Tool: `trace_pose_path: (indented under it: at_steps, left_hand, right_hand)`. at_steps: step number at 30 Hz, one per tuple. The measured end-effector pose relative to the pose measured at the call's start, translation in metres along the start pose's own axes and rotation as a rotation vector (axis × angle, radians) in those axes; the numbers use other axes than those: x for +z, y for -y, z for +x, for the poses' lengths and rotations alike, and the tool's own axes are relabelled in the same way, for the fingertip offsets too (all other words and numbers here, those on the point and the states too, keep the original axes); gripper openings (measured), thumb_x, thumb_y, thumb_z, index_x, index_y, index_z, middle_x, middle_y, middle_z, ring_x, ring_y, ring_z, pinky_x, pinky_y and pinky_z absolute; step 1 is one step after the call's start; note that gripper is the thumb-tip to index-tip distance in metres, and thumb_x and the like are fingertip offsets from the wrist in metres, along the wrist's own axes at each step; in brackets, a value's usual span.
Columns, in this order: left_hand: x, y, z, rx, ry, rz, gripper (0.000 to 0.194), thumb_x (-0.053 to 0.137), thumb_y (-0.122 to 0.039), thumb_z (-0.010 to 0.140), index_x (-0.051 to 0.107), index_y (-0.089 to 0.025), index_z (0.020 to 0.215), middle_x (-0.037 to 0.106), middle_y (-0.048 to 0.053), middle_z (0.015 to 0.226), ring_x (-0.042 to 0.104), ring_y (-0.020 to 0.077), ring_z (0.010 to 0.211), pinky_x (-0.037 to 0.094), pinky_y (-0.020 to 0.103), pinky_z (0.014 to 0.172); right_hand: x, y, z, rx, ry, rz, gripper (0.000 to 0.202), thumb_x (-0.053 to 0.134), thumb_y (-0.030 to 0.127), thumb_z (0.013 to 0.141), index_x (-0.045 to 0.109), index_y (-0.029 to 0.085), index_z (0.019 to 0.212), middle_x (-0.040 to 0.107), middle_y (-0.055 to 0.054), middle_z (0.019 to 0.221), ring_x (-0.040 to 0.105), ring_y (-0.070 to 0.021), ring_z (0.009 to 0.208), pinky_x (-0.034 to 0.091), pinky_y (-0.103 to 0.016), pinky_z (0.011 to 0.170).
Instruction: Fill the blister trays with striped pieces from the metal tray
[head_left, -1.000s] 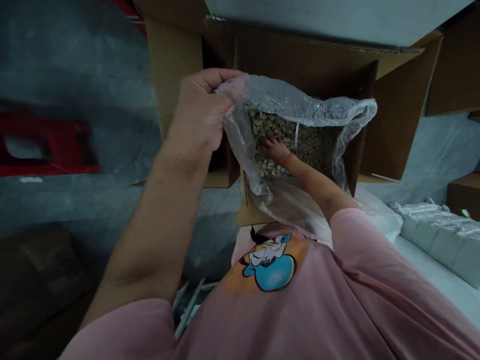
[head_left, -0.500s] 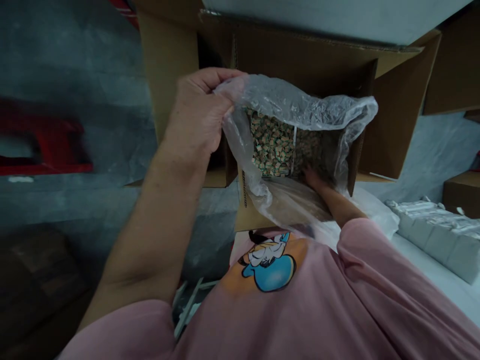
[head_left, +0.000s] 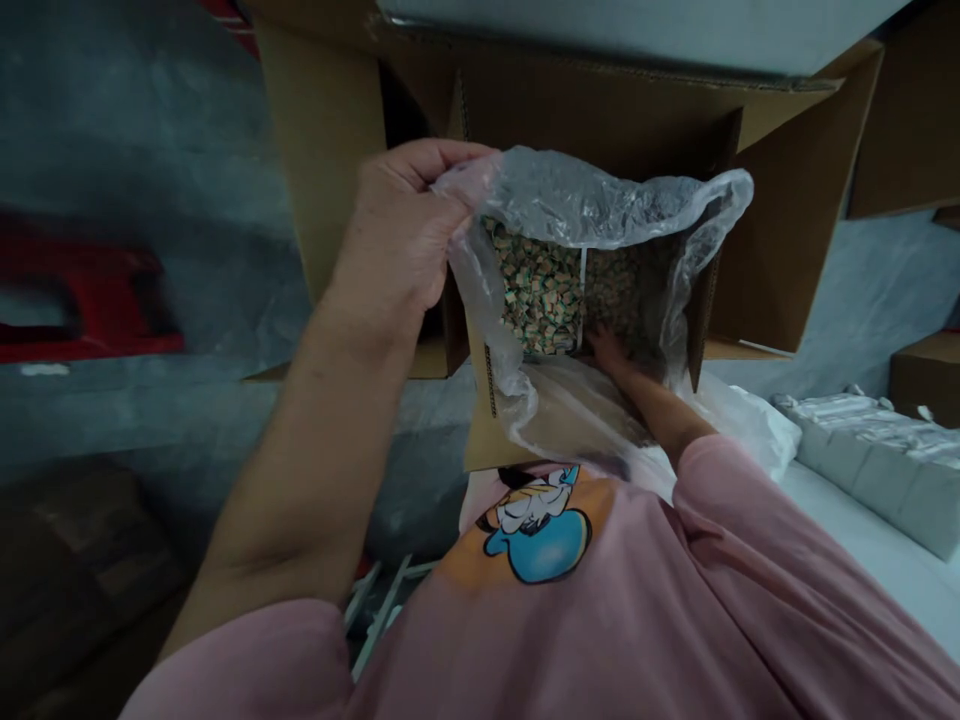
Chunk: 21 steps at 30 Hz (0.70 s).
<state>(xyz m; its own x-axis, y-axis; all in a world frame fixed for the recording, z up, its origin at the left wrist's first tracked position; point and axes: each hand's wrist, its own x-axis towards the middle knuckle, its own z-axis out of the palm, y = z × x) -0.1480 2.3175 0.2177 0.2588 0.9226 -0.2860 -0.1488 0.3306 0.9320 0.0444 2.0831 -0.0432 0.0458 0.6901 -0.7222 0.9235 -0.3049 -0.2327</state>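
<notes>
Pink shirt (head_left: 615, 640): yours, filling bottom centre.
Left hand (head_left: 409, 225): clamped on the plastic liner (head_left: 589, 190), upper centre, probably holding its mouth open.
Right hand (head_left: 611, 352): well apart from the left, down inside, right of centre; too dim to tell if it's gripping.
Small pieces (head_left: 541, 295): deep in the liner, mid-frame, a white strip (head_left: 583, 285) perhaps dividing them.
Carton (head_left: 592, 115): around the liner, likely bracing it.

Pieces (head_left: 544, 300) lie in a bag (head_left: 577, 195) inside the box (head_left: 600, 110), bundles (head_left: 885, 490) at right.
</notes>
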Motion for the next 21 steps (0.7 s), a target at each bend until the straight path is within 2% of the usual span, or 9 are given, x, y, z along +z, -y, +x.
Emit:
trace_pose_path:
  at_steps: [2, 4, 6, 8, 11, 14, 17, 21]
  left_hand:
    - [0.002, 0.0, 0.001, -0.006, -0.001, -0.006, 0.013, 0.071, 0.001, 0.073, 0.075, -0.01, 0.073, 0.068, 0.002, 0.064, 0.057, 0.0056, 0.056, 0.047, 0.02, 0.059]
    - [0.001, -0.001, 0.002, -0.006, -0.027, 0.018, 0.011, 0.074, -0.001, 0.072, 0.075, -0.012, 0.071, 0.068, 0.002, 0.062, 0.056, 0.0069, 0.055, 0.046, 0.021, 0.057]
    - [-0.001, 0.0, 0.005, 0.004, -0.051, 0.051, 0.011, 0.078, -0.005, 0.07, 0.075, -0.016, 0.068, 0.067, 0.001, 0.061, 0.055, 0.0082, 0.054, 0.045, 0.023, 0.055]
    - [-0.005, 0.001, 0.007, 0.016, -0.062, 0.07, 0.013, 0.083, -0.01, 0.067, 0.075, -0.02, 0.065, 0.067, 0.001, 0.061, 0.055, 0.0099, 0.055, 0.045, 0.026, 0.056]
    - [-0.007, 0.002, 0.009, 0.025, -0.072, 0.067, 0.013, 0.086, -0.013, 0.064, 0.076, -0.02, 0.065, 0.068, 0.003, 0.064, 0.057, 0.0115, 0.056, 0.045, 0.028, 0.057]
    - [-0.005, 0.002, 0.009, 0.007, -0.068, 0.042, 0.013, 0.086, -0.01, 0.064, 0.075, -0.018, 0.066, 0.067, 0.003, 0.065, 0.059, 0.0113, 0.057, 0.047, 0.028, 0.059]
    - [-0.003, 0.001, 0.01, 0.002, -0.039, 0.024, 0.014, 0.086, -0.01, 0.064, 0.074, -0.018, 0.065, 0.067, 0.001, 0.062, 0.058, 0.0095, 0.057, 0.049, 0.025, 0.059]
    - [-0.005, 0.0, 0.011, 0.017, 0.015, 0.017, 0.01, 0.084, -0.016, 0.065, 0.076, -0.019, 0.068, 0.066, -0.001, 0.059, 0.056, 0.008, 0.056, 0.049, 0.022, 0.057]
  right_hand:
    - [0.006, 0.004, -0.006, -0.049, 0.049, 0.0, 0.051, 0.064, 0.034, 0.087, 0.056, 0.018, 0.135, 0.049, -0.015, 0.14, 0.037, -0.0302, 0.133, 0.032, -0.041, 0.11]
    - [0.005, -0.003, -0.01, -0.049, 0.087, 0.0, 0.042, 0.059, 0.026, 0.089, 0.06, 0.017, 0.129, 0.054, -0.015, 0.135, 0.042, -0.028, 0.127, 0.035, -0.037, 0.106]
    - [-0.001, -0.017, -0.01, 0.02, 0.075, 0.002, 0.037, 0.055, 0.021, 0.09, 0.063, 0.013, 0.124, 0.056, -0.016, 0.132, 0.044, -0.0267, 0.123, 0.034, -0.035, 0.104]
    - [-0.009, -0.032, -0.008, 0.123, 0.002, 0.015, 0.037, 0.052, 0.022, 0.091, 0.063, 0.01, 0.123, 0.058, -0.017, 0.129, 0.045, -0.0261, 0.121, 0.033, -0.033, 0.103]
    - [-0.016, -0.05, -0.004, 0.257, -0.134, 0.026, 0.044, 0.049, 0.032, 0.092, 0.056, 0.012, 0.131, 0.055, -0.017, 0.132, 0.042, -0.025, 0.126, 0.033, -0.034, 0.106]
    - [-0.011, -0.054, -0.004, 0.325, -0.201, -0.001, 0.058, 0.055, 0.044, 0.088, 0.047, 0.017, 0.139, 0.046, -0.017, 0.142, 0.037, -0.0264, 0.134, 0.032, -0.04, 0.11]
    - [0.002, -0.051, -0.011, 0.326, -0.189, -0.023, 0.072, 0.063, 0.05, 0.082, 0.044, 0.015, 0.142, 0.038, -0.021, 0.148, 0.035, -0.0308, 0.138, 0.032, -0.043, 0.111]
    - [0.013, -0.052, -0.019, 0.249, -0.131, -0.001, 0.077, 0.065, 0.053, 0.081, 0.042, 0.015, 0.143, 0.032, -0.021, 0.153, 0.032, -0.0314, 0.142, 0.031, -0.044, 0.113]
